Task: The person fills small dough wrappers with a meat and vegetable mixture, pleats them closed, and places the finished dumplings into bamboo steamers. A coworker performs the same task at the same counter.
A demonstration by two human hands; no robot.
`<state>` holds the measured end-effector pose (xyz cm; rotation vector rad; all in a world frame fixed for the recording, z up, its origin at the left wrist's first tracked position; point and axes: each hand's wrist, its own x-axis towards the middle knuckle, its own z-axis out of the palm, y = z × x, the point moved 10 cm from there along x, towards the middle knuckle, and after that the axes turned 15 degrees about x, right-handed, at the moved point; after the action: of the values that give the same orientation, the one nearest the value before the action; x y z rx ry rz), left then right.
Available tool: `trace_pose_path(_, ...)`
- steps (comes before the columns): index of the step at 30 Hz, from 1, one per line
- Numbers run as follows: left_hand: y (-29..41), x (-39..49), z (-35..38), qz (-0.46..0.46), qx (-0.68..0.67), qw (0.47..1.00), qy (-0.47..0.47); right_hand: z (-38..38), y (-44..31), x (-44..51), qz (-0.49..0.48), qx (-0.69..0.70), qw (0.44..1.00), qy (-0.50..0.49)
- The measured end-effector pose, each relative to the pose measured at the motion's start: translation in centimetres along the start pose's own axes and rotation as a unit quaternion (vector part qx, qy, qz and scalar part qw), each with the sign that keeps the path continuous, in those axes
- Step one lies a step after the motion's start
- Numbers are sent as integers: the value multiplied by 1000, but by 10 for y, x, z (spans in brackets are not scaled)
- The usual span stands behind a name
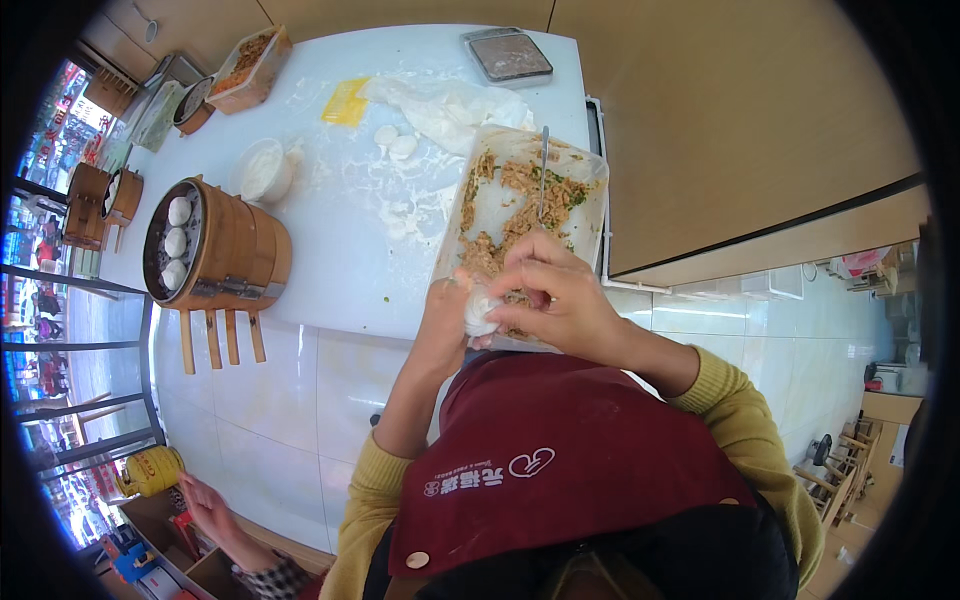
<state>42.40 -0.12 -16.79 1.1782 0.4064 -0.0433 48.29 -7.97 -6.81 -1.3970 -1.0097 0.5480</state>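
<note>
A small white dough bun (478, 313) with pleats gathered on its face is held between my two hands. My left hand (445, 319) cups it from the left side. My right hand (559, 296) pinches the dough edge with thumb and fingers. Directly beneath my hands is a translucent plastic tub (598, 217) with minced filling (551, 202) flecked with green. A metal utensil (544, 169) stands in the filling, its handle leaning on the far side. My fingers hide part of the bun and the near part of the tub.
Stacked bamboo steamers (244, 251) with white buns (175, 242) stand left, handles jutting past the table edge. Beyond are a flour bowl (264, 171), yellow scraper (346, 101), dough pieces (403, 147), white covering (457, 109), scale (511, 57) and second filling tub (282, 58). Another person's hand (206, 510) appears lower left.
</note>
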Motion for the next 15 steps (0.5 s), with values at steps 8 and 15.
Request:
trace_pose_path(8,4,-1,3,33,17,999,-15,0,7,-1,55,11,998,9)
trace_pose_path(15,2,-3,8,51,15,997,-58,-1,4,-4,46,21,999,6)
